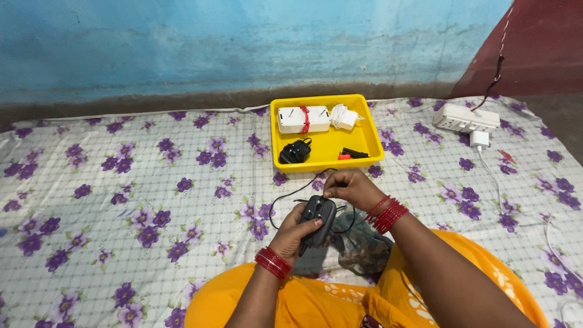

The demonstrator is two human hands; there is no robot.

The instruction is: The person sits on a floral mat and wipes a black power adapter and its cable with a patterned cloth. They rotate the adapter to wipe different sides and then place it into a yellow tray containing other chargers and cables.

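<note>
A person sits on a bed (121,182) covered with a white sheet printed with purple flowers. The left hand (294,234) is curled around a black charger (318,217), held just above the lap. The right hand (349,185) pinches the charger's thin black cord (290,195) at its top. Beyond the hands lies a yellow tray (328,149) holding a white box (302,119), a white adapter (344,116) and a black adapter (295,152). A white power strip (464,118) lies well apart, to the right

Yellow tray (371,159), black adapter (317,218), red bangles (387,215), purple-flowered white sheet (121,182), blue wall (243,42)
</note>
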